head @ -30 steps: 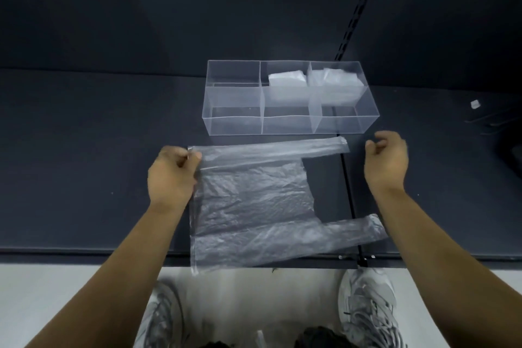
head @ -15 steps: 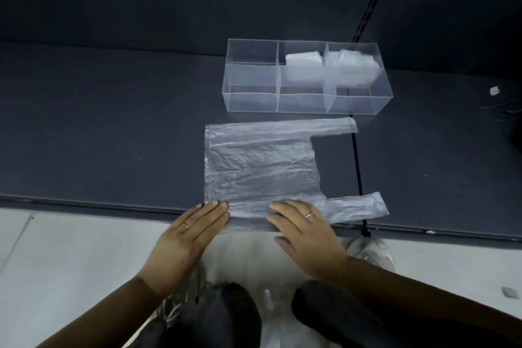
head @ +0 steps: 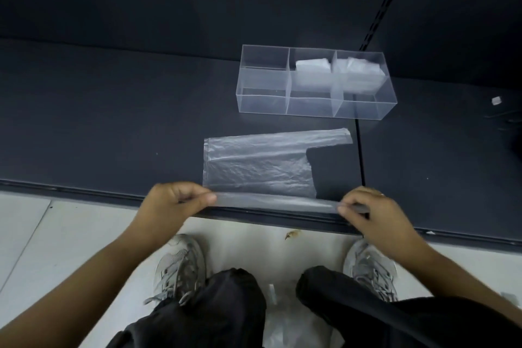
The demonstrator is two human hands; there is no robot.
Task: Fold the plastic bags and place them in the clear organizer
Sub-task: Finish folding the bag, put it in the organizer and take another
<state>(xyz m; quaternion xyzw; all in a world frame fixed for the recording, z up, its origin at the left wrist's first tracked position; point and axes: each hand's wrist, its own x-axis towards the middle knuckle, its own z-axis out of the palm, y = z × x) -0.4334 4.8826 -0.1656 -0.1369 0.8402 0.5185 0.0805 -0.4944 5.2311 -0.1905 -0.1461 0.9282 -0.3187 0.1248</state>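
A clear plastic bag (head: 260, 164) lies flat on the dark shelf (head: 113, 121), its handles pointing right. My left hand (head: 175, 203) pinches the bag's near left corner and my right hand (head: 367, 209) pinches the near handle's end; the near strip between them is lifted and turned over. Behind the bag stands the clear organizer (head: 262, 104) with three compartments. Folded bags (head: 313, 70) fill the middle one and more folded bags (head: 358, 70) the right one; nothing is in the left one.
The shelf's front edge (head: 84, 192) runs just under my hands. A seam (head: 360, 155) crosses the shelf right of the bag. A small white scrap (head: 496, 100) lies far right. Below are the pale floor, my shoes and another plastic bag (head: 285, 325).
My hands went from lying flat on the bag's near edge to pinching its two near ends and lifting that strip. The camera view shifted left, so everything sits further right.
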